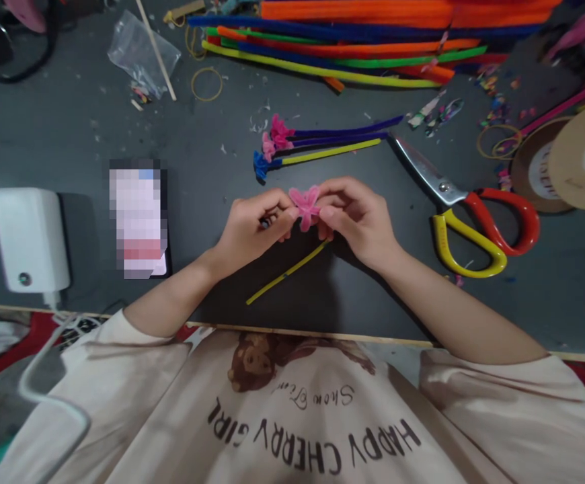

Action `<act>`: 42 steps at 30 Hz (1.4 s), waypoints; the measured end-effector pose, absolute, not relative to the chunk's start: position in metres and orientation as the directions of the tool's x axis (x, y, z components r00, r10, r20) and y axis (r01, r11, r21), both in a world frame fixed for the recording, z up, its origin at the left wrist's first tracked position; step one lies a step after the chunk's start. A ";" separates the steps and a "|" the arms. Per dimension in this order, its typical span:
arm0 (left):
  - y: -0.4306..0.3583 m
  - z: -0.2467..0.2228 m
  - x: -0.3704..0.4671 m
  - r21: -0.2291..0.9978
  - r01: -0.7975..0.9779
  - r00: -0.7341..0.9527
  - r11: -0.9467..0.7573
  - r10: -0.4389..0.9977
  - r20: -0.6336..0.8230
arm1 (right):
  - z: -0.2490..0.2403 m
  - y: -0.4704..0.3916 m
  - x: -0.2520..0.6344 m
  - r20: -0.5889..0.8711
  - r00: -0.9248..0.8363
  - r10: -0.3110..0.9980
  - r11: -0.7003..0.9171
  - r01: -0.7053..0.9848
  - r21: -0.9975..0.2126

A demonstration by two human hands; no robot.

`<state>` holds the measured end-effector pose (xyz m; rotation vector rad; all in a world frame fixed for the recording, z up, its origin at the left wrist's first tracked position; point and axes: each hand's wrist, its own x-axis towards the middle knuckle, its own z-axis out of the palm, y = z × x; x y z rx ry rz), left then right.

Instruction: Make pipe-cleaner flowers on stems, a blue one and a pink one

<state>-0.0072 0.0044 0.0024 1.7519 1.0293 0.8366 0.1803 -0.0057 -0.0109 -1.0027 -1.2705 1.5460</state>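
Note:
Between my two hands is a pink pipe-cleaner flower [304, 205] with several petals spread out. My left hand [259, 222] pinches it from the left side. From the right, the thumb and fingers of my right hand [356, 218] are closed on its petals. A yellow pipe cleaner [285, 277] slants down to the left below the hands; its upper end goes under my right hand, and I cannot tell whether it joins the flower. Just beyond the hands lie stemmed flowers, a blue one [260, 165] on a yellow stem and pink ones [281, 133] with dark blue stems.
Scissors [444, 188] with red and yellow handles lie to the right, beside ribbon spools [569, 161]. A bundle of coloured pipe cleaners [353, 50] stretches across the back. A phone [138, 222] and a white power bank [30, 238] with a cable are at left.

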 end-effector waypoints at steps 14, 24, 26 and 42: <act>0.004 0.000 -0.008 0.855 0.319 0.489 -0.409 0.844 0.222 | -0.007 -0.004 0.181 -0.087 -0.417 0.905 -0.162 -0.149 -0.975; 0.003 0.002 -0.006 0.789 0.373 0.505 -0.489 0.820 0.270 | -0.008 -0.006 0.180 -0.122 -0.358 0.926 -0.168 -0.102 -0.980; 0.002 0.000 -0.007 0.755 0.403 0.513 -0.518 0.811 0.282 | -0.008 -0.005 0.179 -0.117 -0.361 0.925 -0.165 -0.105 -0.981; 0.001 -0.004 -0.007 0.703 0.368 0.417 -0.609 0.783 0.461 | -0.007 -0.004 0.184 -0.068 -0.292 0.954 -0.115 -0.147 -0.982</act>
